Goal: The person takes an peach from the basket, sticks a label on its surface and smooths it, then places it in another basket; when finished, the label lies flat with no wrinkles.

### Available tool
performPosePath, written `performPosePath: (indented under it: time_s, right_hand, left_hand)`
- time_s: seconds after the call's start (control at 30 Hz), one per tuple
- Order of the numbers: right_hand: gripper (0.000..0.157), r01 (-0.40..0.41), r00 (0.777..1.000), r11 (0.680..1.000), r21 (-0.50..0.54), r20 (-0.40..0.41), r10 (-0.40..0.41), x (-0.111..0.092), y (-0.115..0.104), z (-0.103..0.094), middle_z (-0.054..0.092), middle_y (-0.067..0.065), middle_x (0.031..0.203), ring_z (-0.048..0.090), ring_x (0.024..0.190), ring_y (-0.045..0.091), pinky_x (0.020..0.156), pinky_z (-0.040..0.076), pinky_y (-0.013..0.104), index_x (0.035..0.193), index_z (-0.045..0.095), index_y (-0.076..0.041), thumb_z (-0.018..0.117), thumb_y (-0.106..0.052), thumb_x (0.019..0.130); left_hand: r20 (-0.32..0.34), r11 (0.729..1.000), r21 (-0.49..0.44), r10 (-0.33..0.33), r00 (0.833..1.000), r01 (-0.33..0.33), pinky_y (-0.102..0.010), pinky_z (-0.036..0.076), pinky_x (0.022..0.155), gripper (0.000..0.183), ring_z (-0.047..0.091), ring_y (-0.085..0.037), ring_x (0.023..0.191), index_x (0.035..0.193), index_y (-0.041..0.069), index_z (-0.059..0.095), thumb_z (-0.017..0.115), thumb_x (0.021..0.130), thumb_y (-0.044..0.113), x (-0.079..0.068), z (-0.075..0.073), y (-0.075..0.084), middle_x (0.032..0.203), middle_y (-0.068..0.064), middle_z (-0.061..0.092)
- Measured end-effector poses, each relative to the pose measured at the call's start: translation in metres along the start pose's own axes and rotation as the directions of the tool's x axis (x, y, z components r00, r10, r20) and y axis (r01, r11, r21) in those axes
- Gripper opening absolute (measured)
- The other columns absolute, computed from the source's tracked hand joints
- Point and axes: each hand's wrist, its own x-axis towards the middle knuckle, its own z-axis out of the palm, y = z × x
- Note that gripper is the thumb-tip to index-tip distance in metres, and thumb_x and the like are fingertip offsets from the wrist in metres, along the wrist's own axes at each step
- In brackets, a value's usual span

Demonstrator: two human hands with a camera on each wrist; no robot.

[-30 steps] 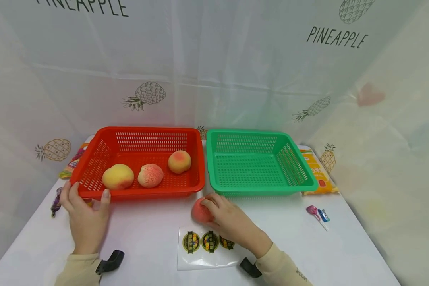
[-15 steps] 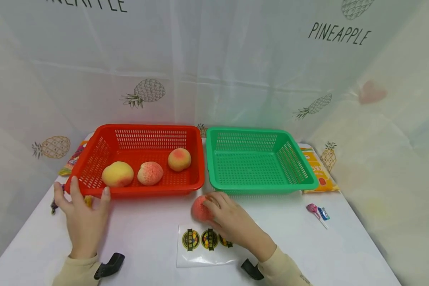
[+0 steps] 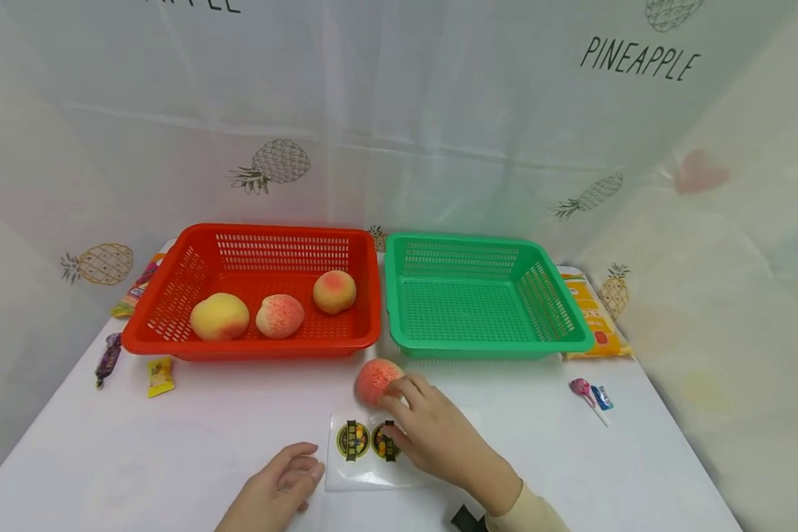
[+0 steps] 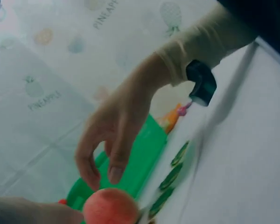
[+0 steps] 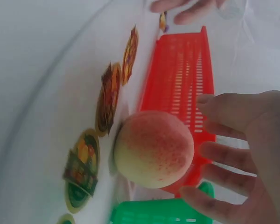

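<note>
A pinkish-red peach [image 3: 375, 383] sits on the white table in front of the gap between two baskets. My right hand [image 3: 435, 436] hovers beside it, fingers loosely bent; the right wrist view shows the spread fingers [image 5: 228, 156] apart from the peach [image 5: 154, 149]. Under this hand lies a clear sheet of round fruit stickers [image 3: 353, 441], partly covered by it. My left hand [image 3: 273, 488] is at the sheet's left edge, fingers loosely curled and holding nothing. In the left wrist view its edge [image 4: 37, 212] shows close to the peach [image 4: 111, 207].
Behind stand a red basket [image 3: 253, 347] with a yellow peach [image 3: 219, 318] and two other peaches, and a green basket [image 3: 465, 346]. Small wrapped candies [image 3: 161, 377] lie at left, a lollipop [image 3: 581, 387] at right. An orange packet [image 3: 595, 318] lies beside the green basket.
My left hand has left the red basket's front rim and moved right and nearer to the sticker sheet. My right hand has let go of the peach and drawn back slightly.
</note>
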Motion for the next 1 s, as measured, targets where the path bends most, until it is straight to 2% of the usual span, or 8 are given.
performPosePath:
  time_s: [0.1,0.27,0.5,0.63,0.77,0.87,1.0]
  right_hand:
    - [0.029,0.003,0.998,0.999,-0.039,0.061,0.0,-0.005,-0.006,0.001,0.05,-0.005,0.1,0.046,0.098,0.012,0.082,0.042,0.025,0.101,0.056,-0.018,0.067,-0.03,0.077]
    - [0.035,0.006,0.984,0.998,-0.061,0.178,0.005,-0.014,-0.017,0.007,0.05,-0.009,0.101,0.046,0.098,0.009,0.079,0.044,0.024,0.102,0.055,-0.022,0.067,-0.04,0.075]
    - [0.044,-0.033,0.965,0.999,-0.037,0.261,0.042,-0.02,-0.023,0.015,0.052,-0.011,0.108,0.047,0.103,0.008,0.08,0.045,0.03,0.114,0.053,-0.025,0.066,-0.04,0.075]
    - [0.043,-0.04,0.965,0.999,-0.027,0.259,0.045,-0.022,-0.022,0.018,0.052,-0.01,0.109,0.048,0.104,0.008,0.081,0.046,0.029,0.114,0.053,-0.025,0.066,-0.039,0.075]
    - [0.042,-0.033,0.974,0.999,-0.003,0.226,0.033,-0.023,-0.021,0.018,0.052,-0.011,0.108,0.047,0.103,0.007,0.085,0.044,0.026,0.112,0.053,-0.023,0.067,-0.038,0.075]
    - [0.042,-0.034,0.979,0.999,0.02,0.2,0.029,-0.023,-0.022,0.017,0.052,-0.011,0.108,0.048,0.102,0.006,0.085,0.044,0.025,0.112,0.053,-0.023,0.066,-0.039,0.076]
    - [0.04,-0.04,0.985,0.998,0.05,0.17,0.031,-0.023,-0.024,0.014,0.052,-0.012,0.108,0.048,0.101,0.005,0.083,0.044,0.025,0.113,0.053,-0.024,0.061,-0.043,0.079]
  left_hand:
    - [0.046,0.993,-0.117,0.019,0.999,-0.014,-0.026,0.049,0.059,0.059,0.059,-0.016,0.075,0.124,0.001,0.042,0.054,0.084,0.044,-0.002,0.006,-0.004,0.102,-0.009,0.061]
    - [0.041,0.985,-0.171,-0.017,0.999,0.024,-0.028,0.049,0.059,0.063,0.059,-0.016,0.076,0.125,0.001,0.04,0.055,0.082,0.044,0.001,0.009,-0.007,0.103,-0.009,0.061]
    - [0.158,0.954,-0.29,-0.022,0.987,0.068,-0.031,0.047,0.058,0.067,0.054,-0.018,0.063,0.128,-0.005,0.031,0.055,0.084,0.04,0.012,0.013,-0.007,0.099,-0.01,0.063]
    - [0.202,0.94,-0.333,0.001,0.979,0.067,-0.028,0.045,0.057,0.068,0.052,-0.016,0.061,0.129,-0.007,0.031,0.056,0.084,0.037,0.018,0.02,-0.002,0.095,-0.008,0.064]
    - [0.219,0.944,-0.326,0.024,0.975,0.05,-0.024,0.041,0.05,0.063,0.044,-0.011,0.054,0.126,-0.006,0.039,0.057,0.084,0.038,0.021,0.029,0.003,0.082,-0.004,0.061]
    - [0.19,0.951,-0.309,0.035,0.981,0.026,-0.023,0.039,0.047,0.057,0.042,-0.01,0.052,0.121,-0.004,0.046,0.056,0.084,0.039,0.022,0.034,0.006,0.078,-0.001,0.056]
    - [0.127,0.954,-0.297,0.072,0.989,-0.031,-0.024,0.041,0.049,0.044,0.046,-0.011,0.053,0.11,-0.002,0.05,0.053,0.087,0.035,0.022,0.038,0.007,0.08,-0.004,0.055]
